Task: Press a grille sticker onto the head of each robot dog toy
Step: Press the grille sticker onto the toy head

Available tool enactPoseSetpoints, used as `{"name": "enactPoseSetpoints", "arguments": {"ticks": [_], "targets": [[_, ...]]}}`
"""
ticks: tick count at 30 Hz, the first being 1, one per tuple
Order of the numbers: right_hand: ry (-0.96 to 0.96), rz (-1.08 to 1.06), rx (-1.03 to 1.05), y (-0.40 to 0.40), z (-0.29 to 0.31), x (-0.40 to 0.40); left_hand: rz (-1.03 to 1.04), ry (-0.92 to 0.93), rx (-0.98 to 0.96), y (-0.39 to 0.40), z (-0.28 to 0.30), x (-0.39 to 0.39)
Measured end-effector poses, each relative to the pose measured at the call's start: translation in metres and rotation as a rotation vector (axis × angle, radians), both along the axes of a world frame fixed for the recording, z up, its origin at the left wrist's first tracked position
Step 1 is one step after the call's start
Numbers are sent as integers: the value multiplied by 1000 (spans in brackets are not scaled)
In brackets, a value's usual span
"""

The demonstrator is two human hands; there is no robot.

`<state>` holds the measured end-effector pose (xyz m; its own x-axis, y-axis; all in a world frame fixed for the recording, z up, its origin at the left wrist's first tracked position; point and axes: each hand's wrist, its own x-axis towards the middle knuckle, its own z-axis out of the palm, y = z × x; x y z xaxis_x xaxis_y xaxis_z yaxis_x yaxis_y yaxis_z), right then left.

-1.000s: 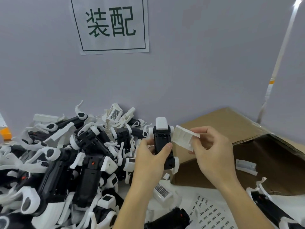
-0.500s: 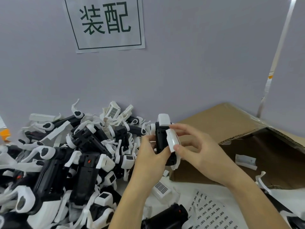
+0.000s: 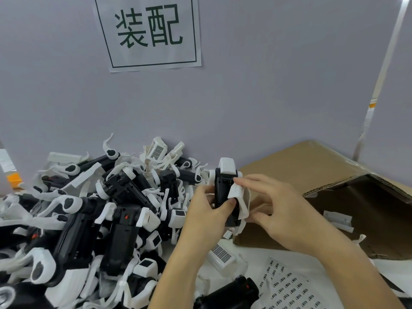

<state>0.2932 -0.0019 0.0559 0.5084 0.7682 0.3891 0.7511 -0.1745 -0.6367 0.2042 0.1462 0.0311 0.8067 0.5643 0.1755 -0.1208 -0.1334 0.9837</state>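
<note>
Grey wall behind, your left hand (image 3: 208, 216) grips the black-and-white plastic robot dog toy (image 3: 225, 188) at centre; right hand (image 3: 283, 216) pinches white folded wrapping (image 3: 239, 197) at its three o'clock. Likely unwrapping; sticker next.

Even soft light, faint shadows, wide-angle edge bending, slight softness.

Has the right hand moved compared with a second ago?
Yes. The right hand has moved left, away from the cardboard box, and now presses a white piece against the robot dog toy that the left hand holds.
</note>
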Motion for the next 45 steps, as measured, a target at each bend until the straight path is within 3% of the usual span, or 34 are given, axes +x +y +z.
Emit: {"name": "enactPoseSetpoints", "arguments": {"ticks": [5, 12, 15, 21, 26, 30, 32, 36, 40, 45], "targets": [[-235, -280, 53, -2, 3, 0, 36, -74, -87, -3, 5, 1], [-93, -368, 312, 16, 3, -19, 84, -202, -70, -7, 4, 2], [-53, -373, 343, 25, -2, -26, 0, -169, -204, -13, 4, 4], [-242, -494, 288, 28, -4, -29, -100, -245, -98, -23, 8, 6], [-247, -296, 86, 23, 1, -27, -64, -286, -139, -16, 7, 7], [-111, -209, 161, 19, 6, -26, -36, -244, -216, -10, 4, 7], [77, -207, 180, 17, 9, -24, -63, -219, -262, -7, 4, 6], [493, 16, 333, 18, 6, -27, -156, -211, -215, -9, 6, 3], [632, 24, 474, 22, 3, -27, -191, -240, -180, -12, 6, 3], [708, 53, 514, 24, 2, -27, -85, -278, -149, -15, 7, 5]]}}
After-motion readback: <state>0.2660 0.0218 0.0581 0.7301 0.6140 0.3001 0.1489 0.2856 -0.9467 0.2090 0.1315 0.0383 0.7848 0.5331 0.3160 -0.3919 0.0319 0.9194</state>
